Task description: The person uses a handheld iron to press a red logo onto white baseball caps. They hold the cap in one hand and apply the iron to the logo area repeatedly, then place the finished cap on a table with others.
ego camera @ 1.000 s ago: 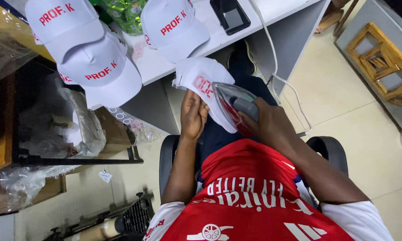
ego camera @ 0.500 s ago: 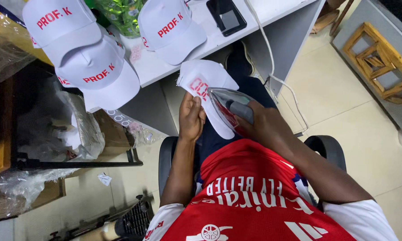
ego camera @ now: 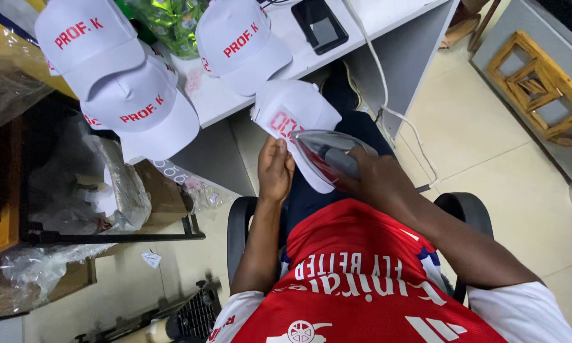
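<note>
I find the white cap (ego camera: 295, 111) held over the lap, just below the desk (ego camera: 387, 16) edge, near the centre of my view. The left hand (ego camera: 275, 171) sits at seven o'clock of the cap, fingers closed on its fabric edge and bracing it from beneath. The right hand (ego camera: 378, 181) is wrapped tight around the handle of a clothes iron (ego camera: 327, 152), whose soleplate lies against the cap's lower panel at five o'clock.

Judgement: the cap is light and soft, liable to crumple or slide under pressure; the stiffer brim and the seam edge offer the soundest hold, well away from the red lettering. The iron looks heavier, rigid, and presumably hot, so only its handle is fit to grasp.

Three more white caps (ego camera: 140, 108) lie on the desk at ten to twelve o'clock, with a phone (ego camera: 319, 25) at twelve.
</note>
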